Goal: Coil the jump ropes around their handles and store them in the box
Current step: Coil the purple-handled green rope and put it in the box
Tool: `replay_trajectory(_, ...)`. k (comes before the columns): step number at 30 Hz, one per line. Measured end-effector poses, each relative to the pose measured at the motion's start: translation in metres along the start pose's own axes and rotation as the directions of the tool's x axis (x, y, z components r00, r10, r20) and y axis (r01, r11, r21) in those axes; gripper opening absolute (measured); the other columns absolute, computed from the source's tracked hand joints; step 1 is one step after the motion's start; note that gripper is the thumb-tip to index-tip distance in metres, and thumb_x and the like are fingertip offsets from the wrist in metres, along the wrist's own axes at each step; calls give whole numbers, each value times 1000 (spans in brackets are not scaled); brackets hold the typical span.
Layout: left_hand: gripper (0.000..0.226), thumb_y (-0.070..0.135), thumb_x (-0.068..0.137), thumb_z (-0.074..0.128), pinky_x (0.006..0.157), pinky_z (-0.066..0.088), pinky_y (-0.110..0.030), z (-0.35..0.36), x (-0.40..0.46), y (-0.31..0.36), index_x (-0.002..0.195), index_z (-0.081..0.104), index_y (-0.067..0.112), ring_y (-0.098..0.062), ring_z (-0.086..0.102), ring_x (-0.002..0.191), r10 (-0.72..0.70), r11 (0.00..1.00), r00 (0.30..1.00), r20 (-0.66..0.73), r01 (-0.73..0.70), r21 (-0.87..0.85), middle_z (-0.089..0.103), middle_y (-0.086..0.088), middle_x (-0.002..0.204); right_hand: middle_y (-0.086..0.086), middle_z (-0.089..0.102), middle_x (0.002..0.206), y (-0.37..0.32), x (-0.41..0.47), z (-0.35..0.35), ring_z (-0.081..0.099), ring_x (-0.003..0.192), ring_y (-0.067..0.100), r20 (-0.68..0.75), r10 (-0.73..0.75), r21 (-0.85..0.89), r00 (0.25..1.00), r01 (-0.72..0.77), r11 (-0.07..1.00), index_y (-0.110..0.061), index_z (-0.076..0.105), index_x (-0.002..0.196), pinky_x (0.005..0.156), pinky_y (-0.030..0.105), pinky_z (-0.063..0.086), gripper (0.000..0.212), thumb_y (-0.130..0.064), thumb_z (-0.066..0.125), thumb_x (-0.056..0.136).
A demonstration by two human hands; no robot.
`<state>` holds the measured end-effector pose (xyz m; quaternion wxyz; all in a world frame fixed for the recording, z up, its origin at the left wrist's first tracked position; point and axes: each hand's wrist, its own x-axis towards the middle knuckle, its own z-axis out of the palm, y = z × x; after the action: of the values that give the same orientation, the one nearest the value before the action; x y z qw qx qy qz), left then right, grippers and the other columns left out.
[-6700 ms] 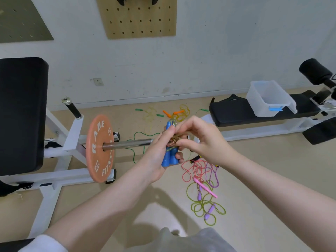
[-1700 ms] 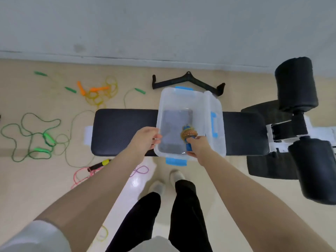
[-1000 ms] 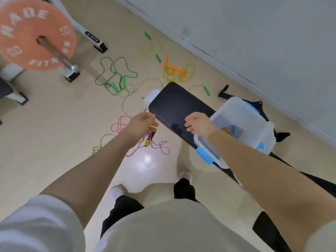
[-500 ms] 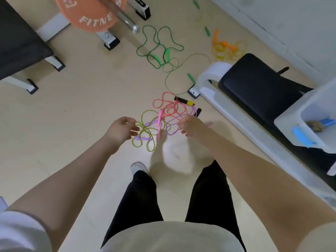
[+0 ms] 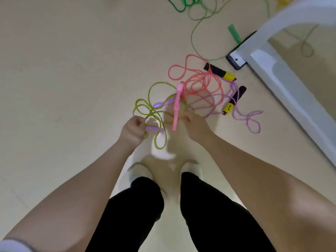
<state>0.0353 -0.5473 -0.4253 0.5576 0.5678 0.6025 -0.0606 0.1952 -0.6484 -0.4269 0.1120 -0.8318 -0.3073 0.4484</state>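
Note:
Several jump ropes lie tangled on the floor in front of my feet. My left hand (image 5: 132, 130) is closed on one purple handle (image 5: 155, 129) of the yellow-green rope (image 5: 145, 106); its other purple handle (image 5: 161, 104) lies in the tangle. My right hand (image 5: 197, 127) is curled right beside the pink handle (image 5: 176, 108) of the pink rope (image 5: 197, 82); its fingertips are hidden, so I cannot tell what they grip. A lilac rope (image 5: 251, 120) with black-and-yellow handles (image 5: 220, 71) lies to the right. The box is out of view.
A white bench frame (image 5: 283, 79) runs along the right side, its foot close to the tangle. A green rope (image 5: 181, 5) and a green handle (image 5: 234, 35) lie farther off at the top. My white shoes (image 5: 140, 172) stand just below the hands.
The blue-handled coiled rope went into the box. I turned away from the bench and bent down; both hands have reached the tangle, and my left hand has closed on the purple handle.

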Motion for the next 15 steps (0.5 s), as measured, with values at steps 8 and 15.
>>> replay_trajectory(8,63,40,75,18,78,45,-34,58,164,-141,112,66,23,-29,55,100,408,482,829,383,-551,681,59,-5,111,16,63,107,32,164,122,58,100,29,257,-264,-301,930,337,892,-2,59,107,77,33,36,28,-17,37,99)
replay_trajectory(15,16,24,85,46,60,41,-30,59,201,-154,100,42,24,-24,61,63,485,238,757,437,-596,767,62,-1,76,10,64,112,33,203,127,58,105,28,236,-392,-397,889,456,797,-9,64,102,82,29,40,28,-14,38,96)
